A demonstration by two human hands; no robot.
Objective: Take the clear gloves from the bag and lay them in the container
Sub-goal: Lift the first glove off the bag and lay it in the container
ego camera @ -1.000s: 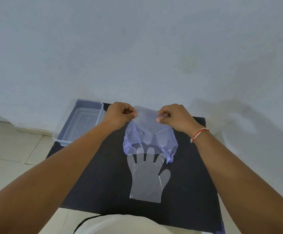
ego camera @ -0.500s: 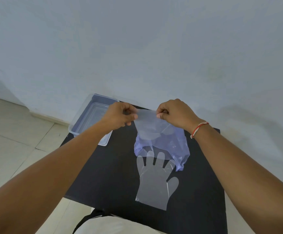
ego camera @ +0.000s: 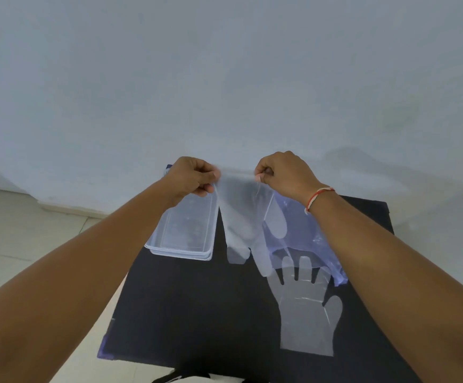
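A clear glove (ego camera: 241, 219) hangs in the air by its cuff, fingers down, just right of the container. My left hand (ego camera: 194, 176) pinches the cuff's left corner and my right hand (ego camera: 283, 172) pinches its right corner. The clear rectangular container (ego camera: 169, 246) stands on the far left of the black table, below my left hand. A blue-tinted plastic bag (ego camera: 305, 230) lies behind the hanging glove. A second clear glove (ego camera: 307, 319) lies flat on the table with its fingertips at the bag's mouth.
The black table (ego camera: 191, 313) is small, with tiled floor (ego camera: 31, 244) on the left. A pale wall (ego camera: 225, 78) rises right behind it. A red and white thread band circles my right wrist.
Both hands lifted the glove out of the bag and carried it left, so it now hangs free beside the container. The view swung left.
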